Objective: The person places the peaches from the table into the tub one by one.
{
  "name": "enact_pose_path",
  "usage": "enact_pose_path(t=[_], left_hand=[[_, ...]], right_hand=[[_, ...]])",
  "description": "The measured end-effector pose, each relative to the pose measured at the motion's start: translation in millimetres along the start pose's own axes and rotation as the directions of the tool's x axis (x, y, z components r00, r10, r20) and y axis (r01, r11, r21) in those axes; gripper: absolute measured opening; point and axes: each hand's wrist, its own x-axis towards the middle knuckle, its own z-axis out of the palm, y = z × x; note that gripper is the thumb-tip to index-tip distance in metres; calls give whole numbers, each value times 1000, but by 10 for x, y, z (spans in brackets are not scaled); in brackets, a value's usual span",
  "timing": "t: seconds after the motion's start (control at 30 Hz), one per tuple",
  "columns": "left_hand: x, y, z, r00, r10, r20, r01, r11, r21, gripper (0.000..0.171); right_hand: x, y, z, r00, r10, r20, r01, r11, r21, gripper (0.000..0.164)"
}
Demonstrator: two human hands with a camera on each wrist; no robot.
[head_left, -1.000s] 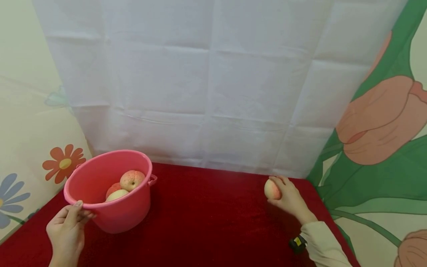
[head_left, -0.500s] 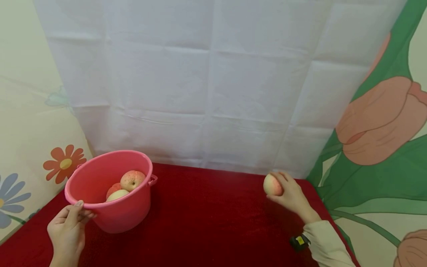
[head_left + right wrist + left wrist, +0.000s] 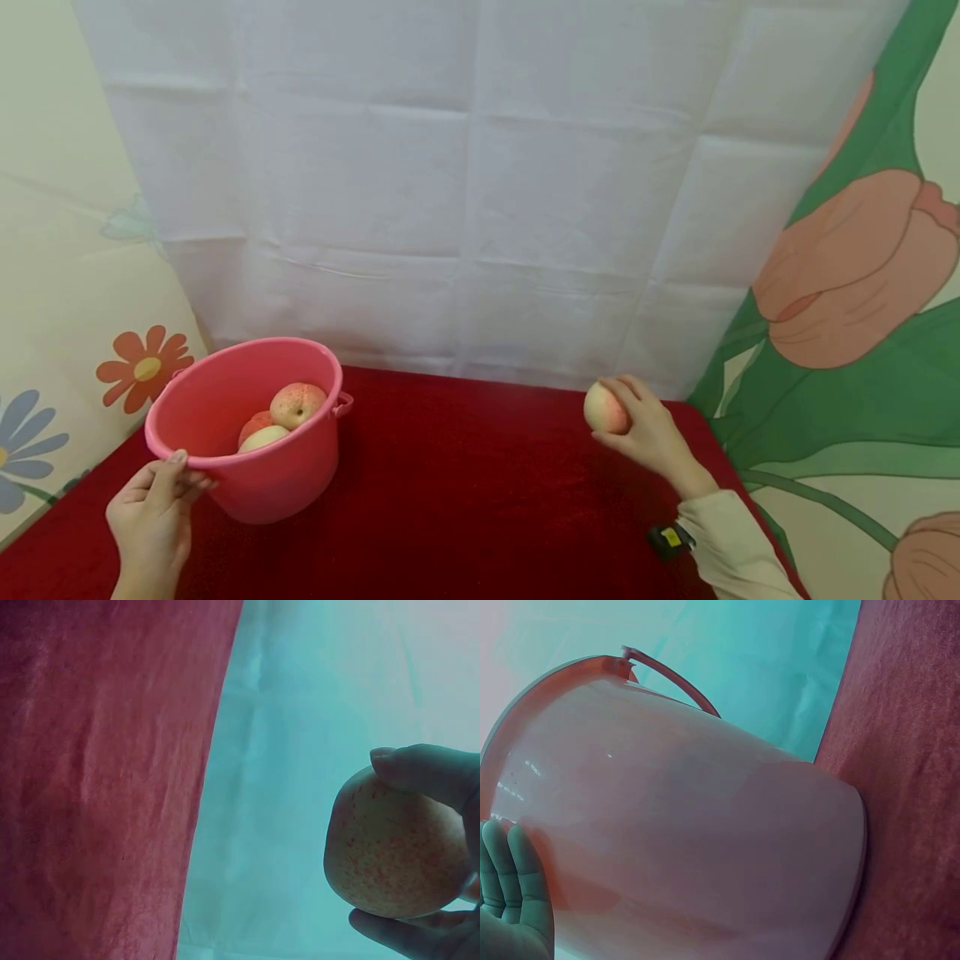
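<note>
My left hand (image 3: pixel 153 517) pinches the near rim of a pink bucket (image 3: pixel 273 483), thumb on top of the rim and fingers against the outer wall. In the left wrist view, those fingers (image 3: pixel 529 877) lie along the bucket's side (image 3: pixel 690 810). Several peaches, one pink and speckled (image 3: pixel 297 406) and one pale (image 3: pixel 262 438), lie inside the bucket. Far to the right, my right hand (image 3: pixel 648 433) grips another peach (image 3: pixel 603 408) between thumb and fingers. In the right wrist view, this peach (image 3: pixel 397 847) shows against the white cloth, raised off the table.
A red cloth (image 3: pixel 465 483) covers the table. A white cloth (image 3: pixel 465 208) hangs behind its back edge. Flower-patterned walls (image 3: pixel 832 400) stand on both sides. The bucket's handle (image 3: pixel 675 679) hangs on its far side.
My right hand has lifted the peach slightly and moved it a little to the left. The left hand and the bucket have stayed in place.
</note>
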Motion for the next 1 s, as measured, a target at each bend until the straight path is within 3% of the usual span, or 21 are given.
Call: enact_pose_path(t=[0.17,0.23,0.37,0.47,0.6,0.7,0.93,1.0], left_hand=[[363,-239,-361,1000,-7,11,6,999,49,15],[428,-276,-424,1000,-17,9,16,999,43,17],[263,-154,-249,999,-33,-11,33,999,43,12],[89,-49,-75,1000,-5,-15,6,998,60,11],[-8,5,13,1000,9,0,-9,999,48,11],[34,-20,-38,1000,1,22,-2,1000,26,10],[304,-211,-336,994,48,99,-50,998,24,10],[269,-184,-293,996,35,82,-36,999,14,10]], right_hand=[[35,-64,-4,1000,6,10,-6,1000,20,70],[49,-86,0,1000,7,17,-7,1000,24,70],[82,-131,6,1000,5,29,-6,999,34,70],[102,-160,12,999,0,32,-2,999,36,70],[132,-197,22,999,-8,34,7,999,44,70],[157,-228,26,999,-14,35,12,998,55,70],[206,-300,47,999,-34,34,31,997,64,71],[219,-320,52,999,-41,34,38,997,69,71]])
